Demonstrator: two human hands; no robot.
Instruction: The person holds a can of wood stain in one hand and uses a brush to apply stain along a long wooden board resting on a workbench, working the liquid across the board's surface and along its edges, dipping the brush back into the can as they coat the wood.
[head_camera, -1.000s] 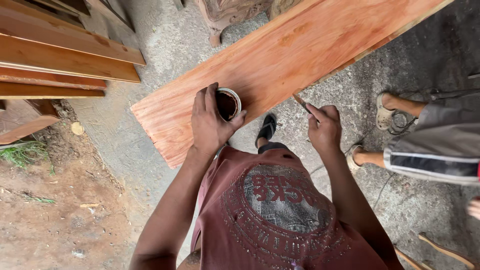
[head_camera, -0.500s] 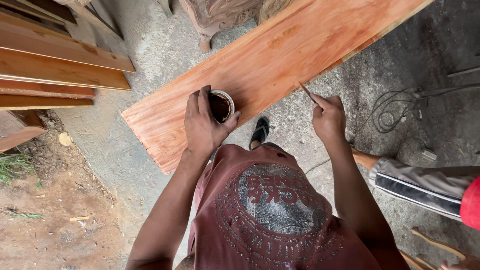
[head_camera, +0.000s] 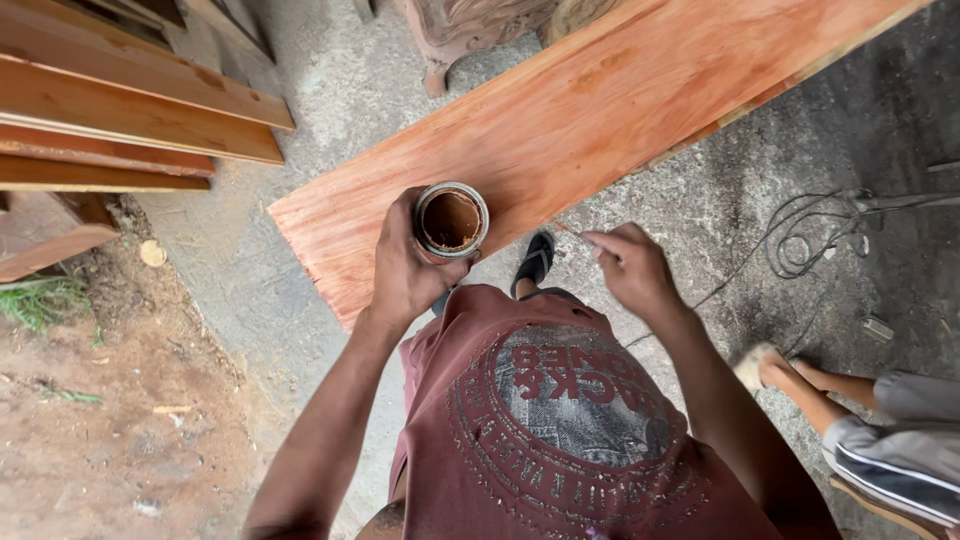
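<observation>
Risk: the can (head_camera: 451, 221) is open and full of dark stain, held over the board (head_camera: 590, 120) edge. Any tilt of the wrist would likely slop it onto the wood or the shirt (head_camera: 560, 420). Left hand (head_camera: 405, 270) is wrapped round the can from below, arm extended, can roughly upright. Right hand (head_camera: 630, 265) is pinched on a thin stick (head_camera: 570, 229), probably a brush handle; tip too small to tell. It hovers just off the board's near edge. Someone's bare foot (head_camera: 775, 368) and a loose cable (head_camera: 800, 235) sit near: trip risk.
</observation>
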